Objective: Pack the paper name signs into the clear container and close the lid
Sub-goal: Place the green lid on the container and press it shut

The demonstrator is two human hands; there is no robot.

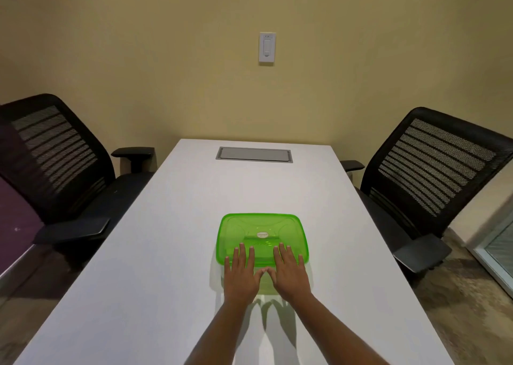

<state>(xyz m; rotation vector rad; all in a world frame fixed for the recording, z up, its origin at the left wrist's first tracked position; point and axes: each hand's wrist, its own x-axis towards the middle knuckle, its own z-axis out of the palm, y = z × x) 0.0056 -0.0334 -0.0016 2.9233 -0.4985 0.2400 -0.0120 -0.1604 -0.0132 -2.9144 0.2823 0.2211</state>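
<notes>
Clear container [270, 281] sits mid-table [166, 253] near you, green lid [261, 231] on top. Your left hand [241, 274] and right hand [290, 271] press flat on lid, fingers straight, thumbs touching.

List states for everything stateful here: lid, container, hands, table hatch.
green lid: on the container, pressed at its near edge; seal unclear.
clear container: covered, standing on the white table; contents unclear.
left hand: flat, fingers straight, pressing the lid.
right hand: flat, fingers straight, pressing the lid.
table hatch: closed.
</notes>
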